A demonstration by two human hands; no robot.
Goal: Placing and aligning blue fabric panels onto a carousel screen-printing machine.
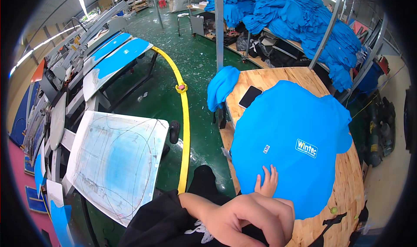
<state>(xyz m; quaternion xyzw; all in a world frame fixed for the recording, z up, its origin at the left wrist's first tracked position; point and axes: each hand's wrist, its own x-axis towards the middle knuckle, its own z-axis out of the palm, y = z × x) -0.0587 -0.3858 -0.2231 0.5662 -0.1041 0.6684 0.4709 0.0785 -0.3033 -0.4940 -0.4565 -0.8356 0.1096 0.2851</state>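
Note:
A large bright blue piece of fabric (282, 125), with a white print and a small pale patch on it, lies spread over the wooden table (347, 190). My right hand (267, 182) rests on its near part, fingers stretched out and apart. Closer to me, my left hand (254, 214) hangs in front of the right wrist and hides it. Its fingers curl downward, and whatever they may hold is out of sight. A black phone (250, 97) lies beside the fabric's far left edge.
A bunched blue cloth (222, 87) hangs over the table's far left corner. Blue fabric piles (299, 21) fill a shelf behind a metal post (219, 34). To my left stand a stained white printing board (119, 160) and a yellow curved strip (184, 130) above the green floor (208, 147).

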